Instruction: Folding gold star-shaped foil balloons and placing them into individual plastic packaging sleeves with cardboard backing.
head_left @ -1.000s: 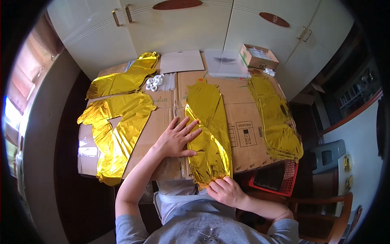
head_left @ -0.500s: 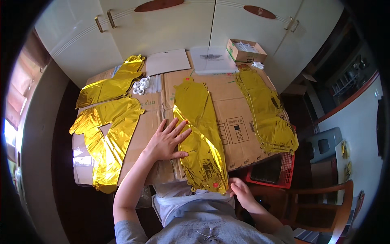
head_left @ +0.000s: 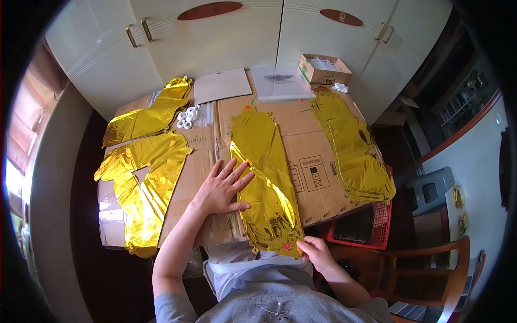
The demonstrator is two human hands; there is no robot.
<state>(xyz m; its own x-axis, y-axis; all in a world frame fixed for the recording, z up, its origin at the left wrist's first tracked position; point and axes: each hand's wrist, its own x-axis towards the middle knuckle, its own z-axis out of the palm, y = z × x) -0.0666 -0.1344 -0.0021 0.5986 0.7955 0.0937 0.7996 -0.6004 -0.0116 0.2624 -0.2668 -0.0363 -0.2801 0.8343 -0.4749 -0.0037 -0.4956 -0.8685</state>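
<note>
The left hand [head_left: 223, 185] lies flat with its fingers spread, palm down on the cardboard [head_left: 312, 134] and its fingertips over the left edge of a long gold foil balloon [head_left: 265, 177] that runs down the middle of the table; it presses and grips nothing. The right hand [head_left: 316, 253] pinches the balloon's near end, thumb and fingers closed on the foil where it hangs just past the table edge. The foil looks thin and slick, so a hard tug from the pinching hand could crease or tear it at the neck, and if the flat hand eases off, the whole balloon could slide off toward the lap. The cardboard is made of flattened boxes with seams and raised flaps, which could snag the foil. More gold balloons lie to the left [head_left: 141, 185] and in a stack on the right [head_left: 353, 148], with small white rings [head_left: 187, 117], a grey sheet [head_left: 222, 85], a clear bag [head_left: 280, 82] and a small open box [head_left: 323, 69] at the far edge. White cupboards [head_left: 215, 43] stand behind, a red basket [head_left: 362, 229] and a wooden chair [head_left: 431, 269] to the right.
</note>
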